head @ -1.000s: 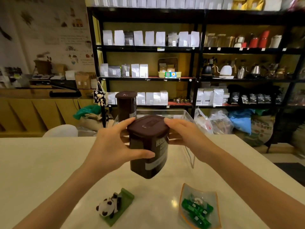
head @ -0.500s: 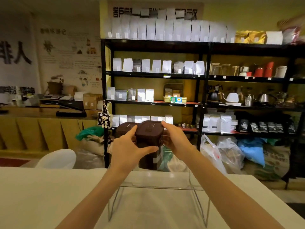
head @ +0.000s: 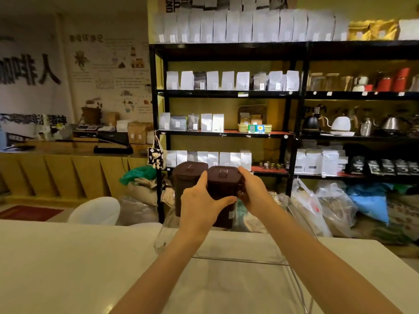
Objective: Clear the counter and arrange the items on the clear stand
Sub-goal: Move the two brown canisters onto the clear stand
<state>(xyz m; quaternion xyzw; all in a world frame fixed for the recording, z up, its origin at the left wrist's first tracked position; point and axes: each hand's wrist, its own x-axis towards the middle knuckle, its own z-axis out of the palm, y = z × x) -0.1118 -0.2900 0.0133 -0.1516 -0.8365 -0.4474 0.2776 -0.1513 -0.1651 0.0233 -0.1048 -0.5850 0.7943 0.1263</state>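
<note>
- Tabletop, pale and bare on its left side, fills the lower part of the view; behind its far edge on the left shows the rounded back of a white chair.
- A first brown container with a matching lid stands upright on the top of the clear stand, at the stand's left end.
- The left hand reaches forward from a bare forearm; its grip is clamped on the near and left faces of the second brown container, thumb pointing right across the front and a finger raised along the gap between the two containers.
- That second container is upright, lid on, and sits just right of the first one, the two lids close to touching. Its base is at the level of the stand's top, but whether it rests there or is held just above cannot be told.
- The right hand has its grip closed on the container's right side, fingers wrapped round the upper right corner below the lid.
- The stand's transparent front edge and right leg show between and under the forearms, standing on the tabletop.
- Further back, black shelving holds rows of white pouches; kettles stand on the right-hand shelves.
</note>
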